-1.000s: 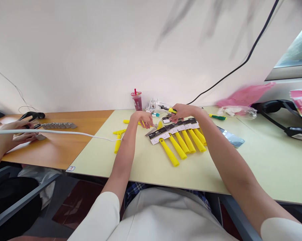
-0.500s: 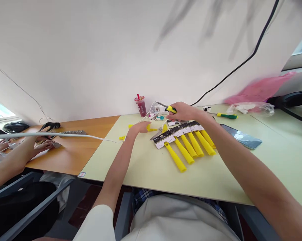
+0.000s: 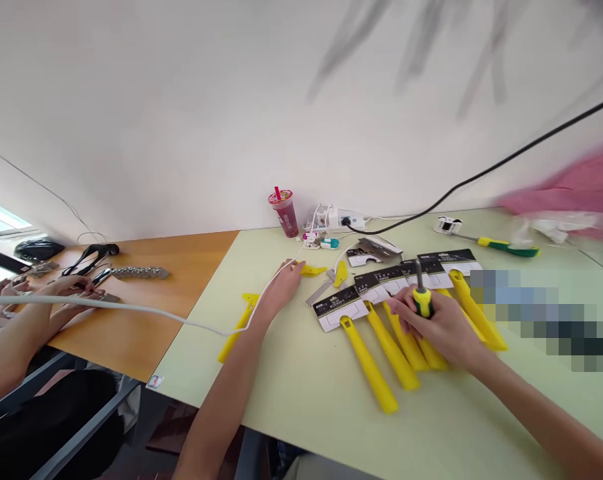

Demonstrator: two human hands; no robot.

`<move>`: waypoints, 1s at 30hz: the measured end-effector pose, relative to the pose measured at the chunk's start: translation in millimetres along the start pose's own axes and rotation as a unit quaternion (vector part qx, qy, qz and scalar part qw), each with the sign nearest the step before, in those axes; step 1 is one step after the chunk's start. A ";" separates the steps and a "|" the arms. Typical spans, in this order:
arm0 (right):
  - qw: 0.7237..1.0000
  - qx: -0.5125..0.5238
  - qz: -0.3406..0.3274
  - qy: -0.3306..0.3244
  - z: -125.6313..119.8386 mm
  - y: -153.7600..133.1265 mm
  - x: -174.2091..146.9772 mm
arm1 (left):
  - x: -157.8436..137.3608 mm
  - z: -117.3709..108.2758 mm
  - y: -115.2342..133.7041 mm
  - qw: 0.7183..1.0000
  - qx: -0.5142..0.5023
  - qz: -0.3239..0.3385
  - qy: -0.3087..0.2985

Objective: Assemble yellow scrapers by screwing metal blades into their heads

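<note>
In my right hand point(image 3: 439, 327) is a screwdriver point(image 3: 422, 301) with a yellow and dark green handle; its metal shaft points up, away from me. That hand is above a row of yellow-handled tools point(image 3: 374, 373) whose heads sit in black and white card sleeves point(image 3: 339, 309). Further left, my left hand point(image 3: 284, 283) has its fingertips closed on a small yellow plastic piece point(image 3: 312, 271). Close by lie a flat metal blade point(image 3: 320, 292) and another yellow piece point(image 3: 340, 274). A yellow handle point(image 3: 229, 343) lies left of my left forearm, partly hidden by it.
A red drink cup point(image 3: 285, 215) stands near the wall, beside a white power strip point(image 3: 334, 217). A white cable point(image 3: 201, 327) crosses my left forearm. Another screwdriver point(image 3: 509, 247) and a pink bag point(image 3: 571, 180) are at right. Another person's hands point(image 3: 74, 290) work at the brown table.
My right hand has moved from near the power strip down and right, over the row of tools, with the screwdriver in it. The view has shifted, and the yellow handle by my left forearm shows more.
</note>
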State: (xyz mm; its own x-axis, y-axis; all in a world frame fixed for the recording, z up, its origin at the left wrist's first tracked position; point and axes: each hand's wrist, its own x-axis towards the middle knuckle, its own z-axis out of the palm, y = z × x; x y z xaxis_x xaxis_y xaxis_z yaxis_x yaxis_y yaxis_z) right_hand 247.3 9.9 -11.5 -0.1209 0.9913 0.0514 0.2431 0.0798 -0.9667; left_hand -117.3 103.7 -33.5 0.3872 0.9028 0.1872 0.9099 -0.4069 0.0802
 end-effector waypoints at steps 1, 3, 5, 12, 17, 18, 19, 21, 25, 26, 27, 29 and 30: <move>1.000 0.016 0.009 0.008 -1.2 1.1 -1.0 | -2.5 1.0 -0.3 1.000 -0.005 -0.003 0.011; 0.997 0.063 0.036 0.015 -2.4 2.3 -1.6 | -6.7 1.5 0.6 0.999 0.000 -0.012 0.048; 0.992 0.105 0.067 0.021 -2.5 3.2 -2.5 | -9.4 0.6 3.8 0.995 0.012 -0.004 0.097; 0.974 0.168 0.151 0.013 -1.7 10.8 -6.6 | -13.2 -12.8 26.5 0.970 -0.026 0.042 0.240; 0.971 0.168 0.167 0.020 -1.7 8.7 2.4 | -15.3 -22.1 30.0 0.937 -0.098 0.082 0.324; 0.973 0.163 0.164 0.026 -1.4 7.5 3.8 | -15.2 -22.4 30.7 0.929 -0.106 0.089 0.343; 0.974 0.158 0.158 0.031 -0.9 6.9 4.7 | -15.1 -22.4 32.4 0.922 -0.116 0.095 0.358; 0.978 0.154 0.134 0.038 0.2 7.7 4.9 | -15.5 -22.1 40.3 0.908 -0.156 0.104 0.374; 0.980 0.174 0.092 0.017 1.4 13.6 1.7 | -20.0 -26.9 72.7 0.869 -0.351 0.047 0.347; 0.980 0.179 0.084 0.009 1.3 14.0 0.9 | -21.3 -30.0 82.6 0.849 -0.417 0.013 0.326; 0.980 0.182 0.077 0.001 1.3 13.3 0.3 | -22.3 -33.8 92.4 0.821 -0.487 -0.027 0.296; 0.982 0.180 0.061 -0.016 1.6 8.9 -0.6 | -22.4 -42.5 110.5 0.744 -0.620 -0.099 0.228; 0.983 0.174 0.051 -0.022 2.2 5.5 -0.9 | -21.5 -46.9 118.8 0.699 -0.676 -0.126 0.197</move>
State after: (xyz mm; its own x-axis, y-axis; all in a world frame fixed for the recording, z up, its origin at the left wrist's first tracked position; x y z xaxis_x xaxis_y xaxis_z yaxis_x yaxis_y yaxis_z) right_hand 246.6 9.2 -17.4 -0.1568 0.9861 -0.0543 -0.0862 -0.0685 -0.9939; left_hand -24.5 29.4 18.0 -0.0726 0.9694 0.2346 -0.1326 -0.2426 0.9610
